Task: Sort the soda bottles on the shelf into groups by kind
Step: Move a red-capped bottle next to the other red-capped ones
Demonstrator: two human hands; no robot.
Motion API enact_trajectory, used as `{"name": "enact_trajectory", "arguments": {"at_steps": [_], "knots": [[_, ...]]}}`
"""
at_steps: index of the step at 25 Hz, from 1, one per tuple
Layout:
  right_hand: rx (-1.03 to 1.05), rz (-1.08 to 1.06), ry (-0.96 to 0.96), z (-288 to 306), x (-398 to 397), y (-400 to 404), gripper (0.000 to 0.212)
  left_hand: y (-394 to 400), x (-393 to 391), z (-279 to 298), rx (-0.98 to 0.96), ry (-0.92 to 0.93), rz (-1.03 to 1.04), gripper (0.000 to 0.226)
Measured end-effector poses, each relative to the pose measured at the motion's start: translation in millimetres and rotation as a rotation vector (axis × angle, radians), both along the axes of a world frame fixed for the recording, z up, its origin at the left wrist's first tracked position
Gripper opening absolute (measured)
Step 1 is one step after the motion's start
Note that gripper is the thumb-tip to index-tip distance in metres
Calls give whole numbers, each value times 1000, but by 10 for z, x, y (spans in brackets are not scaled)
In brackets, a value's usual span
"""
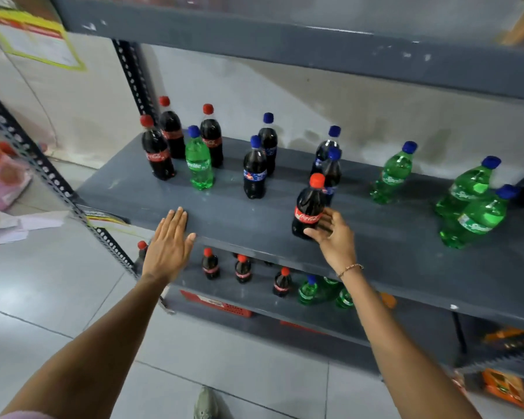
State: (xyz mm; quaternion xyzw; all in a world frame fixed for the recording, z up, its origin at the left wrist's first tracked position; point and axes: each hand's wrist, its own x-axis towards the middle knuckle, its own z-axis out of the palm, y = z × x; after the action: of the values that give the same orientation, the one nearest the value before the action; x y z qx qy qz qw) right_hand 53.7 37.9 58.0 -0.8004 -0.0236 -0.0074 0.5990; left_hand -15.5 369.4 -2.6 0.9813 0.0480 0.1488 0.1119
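While the left hand (171,237) lies flat and open, palm down, on the front edge of the grey shelf (233,213), the right hand (330,234) curls around the lower part of a red-capped cola bottle (308,207), thumb on its near side and fingers (327,217) behind it; the grip looks loose and the bottle's base seems to rest on the shelf near the front edge. A thin bracelet (350,269) circles the right wrist.

At the left end of the shelf stand three more red-capped cola bottles (171,128), close together, with one green bottle with a blue cap (198,160) just in front of them. Toward the middle stand four dark bottles with blue caps and blue labels: two (256,167) close to each other, and two more (328,155) further right, the nearer of these just behind the held bottle. On the right part of the shelf stand three green bottles with blue caps, one (394,173) alone and two (474,204) side by side near the right end, apparently touching.

Below, a lower shelf (254,303) holds small red-capped cola bottles (242,269) in a loose row and several small green bottles (309,290) to their right, partly hidden by the right forearm. A shoe tip (206,403) shows on the pale tiled floor (58,282)
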Motion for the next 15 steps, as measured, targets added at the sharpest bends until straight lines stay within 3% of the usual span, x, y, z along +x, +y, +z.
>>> {"name": "enact_trajectory", "arguments": {"at_steps": [7, 15], "knots": [[19, 149, -76, -102, -46, 1934, 52, 1062, 119, -42, -16, 5, -22, 75], [-76, 165, -176, -106, 238, 2980, 56, 1091, 171, -138, -55, -73, -80, 61]]}}
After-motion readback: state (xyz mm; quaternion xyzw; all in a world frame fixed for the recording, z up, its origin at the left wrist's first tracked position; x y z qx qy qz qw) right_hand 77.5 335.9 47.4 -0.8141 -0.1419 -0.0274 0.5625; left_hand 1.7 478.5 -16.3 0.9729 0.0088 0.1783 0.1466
